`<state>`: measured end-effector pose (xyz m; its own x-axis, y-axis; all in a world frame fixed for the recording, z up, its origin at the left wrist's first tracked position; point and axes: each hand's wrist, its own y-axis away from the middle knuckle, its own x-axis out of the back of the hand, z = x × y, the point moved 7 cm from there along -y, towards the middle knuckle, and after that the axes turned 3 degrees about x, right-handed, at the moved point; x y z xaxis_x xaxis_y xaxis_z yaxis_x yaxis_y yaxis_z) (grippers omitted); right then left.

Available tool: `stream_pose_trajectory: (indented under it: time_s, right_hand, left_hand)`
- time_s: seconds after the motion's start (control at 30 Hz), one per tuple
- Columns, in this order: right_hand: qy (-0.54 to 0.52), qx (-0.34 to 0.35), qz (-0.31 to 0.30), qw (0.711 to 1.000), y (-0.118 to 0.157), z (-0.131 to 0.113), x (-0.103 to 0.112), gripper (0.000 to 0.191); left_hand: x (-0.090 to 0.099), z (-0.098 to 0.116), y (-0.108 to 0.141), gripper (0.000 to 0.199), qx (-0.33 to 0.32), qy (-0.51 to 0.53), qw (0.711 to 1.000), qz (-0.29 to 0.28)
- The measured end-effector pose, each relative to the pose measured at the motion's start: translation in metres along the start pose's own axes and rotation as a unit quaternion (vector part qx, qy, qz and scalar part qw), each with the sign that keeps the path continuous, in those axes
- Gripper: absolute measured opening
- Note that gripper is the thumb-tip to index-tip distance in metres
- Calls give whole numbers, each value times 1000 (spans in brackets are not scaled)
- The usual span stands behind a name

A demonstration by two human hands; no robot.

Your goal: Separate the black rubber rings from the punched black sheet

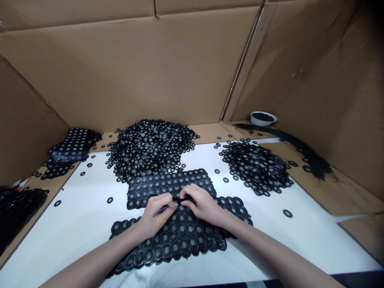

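My left hand [159, 214] and my right hand [200, 204] meet over the middle of the work surface, both closed in a pinch. Between their fingertips is a small black piece, too dark to make out. A thin bluish-purple thing [162, 210] shows in my left hand, mostly hidden by the fingers. Under the hands lies a dark sheet of joined black rings with grey centres [175, 248]. Just behind the hands is another such ring sheet [168, 182]. Part of a sheet [237, 206] also shows beyond my right wrist.
A large heap of loose black rings [150, 146] stands at the back, a smaller heap [256, 166] at right. Stacked ring sheets [75, 140] lie back left. A white bowl [263, 122] and a bundle of dark strands [303, 150] sit by the right cardboard wall [324, 92].
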<state>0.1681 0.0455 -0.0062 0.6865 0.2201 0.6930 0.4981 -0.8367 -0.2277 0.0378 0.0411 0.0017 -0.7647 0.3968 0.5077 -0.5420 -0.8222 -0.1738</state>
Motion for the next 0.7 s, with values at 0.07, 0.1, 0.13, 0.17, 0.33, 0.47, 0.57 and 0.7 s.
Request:
stream_pose_trajectory:
  time_s: [0.07,0.1,0.13,0.17,0.33,0.47,0.57,0.7]
  right_hand:
    - [5,-3,-3,1000,0,0,0,8]
    - [8,-4,-4,1000,0,0,-1,9]
    - [12,-3,-4,1000,0,0,-1,9]
    - [14,-3,-4,1000,0,0,-2,10]
    - [20,-1,-2,1000,-1,1,-4,12]
    - [24,2,-6,1000,-1,1,-5,12]
    - [25,4,-5,1000,-1,1,-6,14]
    - [21,7,-5,1000,0,2,-6,15]
  left_hand:
    - [-2,4,0,28,-12,-19,1000,-12]
    - [-4,5,0,28,-16,-28,999,-23]
    - [-5,7,1,28,-21,-36,999,-29]
    - [-6,8,1,28,-26,-44,998,-37]
    - [-10,9,-1,29,-37,-75,995,-59]
    - [-12,8,-3,27,-38,-78,994,-69]
    - [-15,6,-4,24,-37,-88,993,-76]
    - [-17,5,-4,23,-32,-88,992,-84]
